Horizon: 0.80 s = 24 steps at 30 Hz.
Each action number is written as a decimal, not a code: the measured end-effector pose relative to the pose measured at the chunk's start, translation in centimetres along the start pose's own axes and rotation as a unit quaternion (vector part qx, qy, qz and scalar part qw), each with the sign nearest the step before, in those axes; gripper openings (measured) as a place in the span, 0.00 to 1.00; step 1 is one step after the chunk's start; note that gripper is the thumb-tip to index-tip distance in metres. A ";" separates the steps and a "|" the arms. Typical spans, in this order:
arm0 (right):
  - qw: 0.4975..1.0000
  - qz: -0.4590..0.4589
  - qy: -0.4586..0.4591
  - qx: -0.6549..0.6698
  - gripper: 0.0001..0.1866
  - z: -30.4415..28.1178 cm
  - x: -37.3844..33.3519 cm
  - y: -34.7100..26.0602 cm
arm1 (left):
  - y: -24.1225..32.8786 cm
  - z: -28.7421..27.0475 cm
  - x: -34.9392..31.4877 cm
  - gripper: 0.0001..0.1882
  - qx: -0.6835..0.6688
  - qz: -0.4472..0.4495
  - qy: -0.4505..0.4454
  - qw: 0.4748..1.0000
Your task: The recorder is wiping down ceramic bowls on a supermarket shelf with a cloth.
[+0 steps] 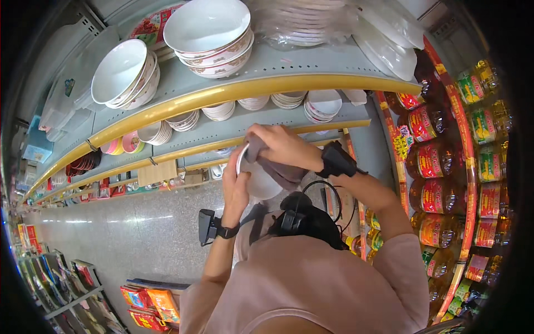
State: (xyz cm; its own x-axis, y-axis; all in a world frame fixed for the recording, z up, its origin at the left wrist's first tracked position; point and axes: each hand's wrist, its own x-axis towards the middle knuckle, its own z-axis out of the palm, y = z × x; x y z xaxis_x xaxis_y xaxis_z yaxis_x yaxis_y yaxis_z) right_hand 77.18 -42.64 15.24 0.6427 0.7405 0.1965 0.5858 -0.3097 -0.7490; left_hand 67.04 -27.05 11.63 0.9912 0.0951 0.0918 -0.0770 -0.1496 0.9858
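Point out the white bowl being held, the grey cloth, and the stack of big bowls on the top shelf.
white bowl (261, 183): head view, on its outer wall below the rim.
grey cloth (281, 171): head view, on the fold draped over the bowl.
stack of big bowls (207, 25): head view, inside the topmost bowl.

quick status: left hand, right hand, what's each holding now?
Left hand: closed on the rim of a white bowl, holding it.
Right hand: closed on a grey cloth, pressed against the bowl.

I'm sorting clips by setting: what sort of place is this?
Most likely a shop aisle. Stacked bowls fill long shelves, rows of cooking oil bottles stand alongside, and the left hand and right hand hold a white bowl and grey cloth.
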 end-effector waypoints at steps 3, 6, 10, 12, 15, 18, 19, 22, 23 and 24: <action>0.987 0.101 0.070 -0.099 0.19 1.4 0.3 1.4 | 0.5 0.3 0.9 0.31 -0.041 -0.018 0.061 0.997; 0.977 0.184 0.085 0.067 0.16 2.7 -0.5 2.4 | -0.4 0.3 1.5 0.30 -0.040 0.028 0.121 0.991; 0.958 0.198 0.155 0.141 0.17 5.2 -1.5 4.1 | -1.3 2.4 1.1 0.27 -0.036 0.088 0.238 0.967; 0.977 0.158 0.115 0.089 0.15 3.5 -0.4 4.0 | -2.4 1.9 0.7 0.27 -0.046 0.065 0.229 0.970; 0.996 0.051 0.061 -0.037 0.14 0.9 0.3 4.1 | -2.2 -1.5 1.8 0.30 -0.061 -0.197 -0.067 0.976; 0.957 -0.042 -0.038 -0.286 0.11 0.6 1.2 1.6 | -3.3 -1.0 2.3 0.31 0.040 -0.087 -0.078 0.992; 0.957 -0.045 -0.037 -0.286 0.11 0.7 1.3 1.4 | -4.5 -0.9 2.2 0.31 0.097 0.030 -0.029 0.994; 0.979 0.065 0.173 -0.082 0.14 0.7 0.5 1.9 | -4.7 1.0 2.6 0.32 -0.024 0.004 0.076 0.997; 0.978 0.067 0.177 -0.081 0.14 2.2 0.1 3.4 | -5.1 1.9 2.7 0.32 -0.147 -0.020 0.154 0.977; 0.960 0.145 0.226 0.080 0.11 3.9 -0.7 4.8 | -2.8 3.2 2.7 0.33 -0.141 0.011 0.153 0.978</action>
State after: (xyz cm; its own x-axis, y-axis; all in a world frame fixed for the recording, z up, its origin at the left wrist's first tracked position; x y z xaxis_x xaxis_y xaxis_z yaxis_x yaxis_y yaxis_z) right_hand 77.62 -42.38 9.06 0.9368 0.2913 0.1935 0.2907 -0.3410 -0.8940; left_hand 70.27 -29.49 8.72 0.9135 0.3921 0.1083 -0.1668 0.1182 0.9789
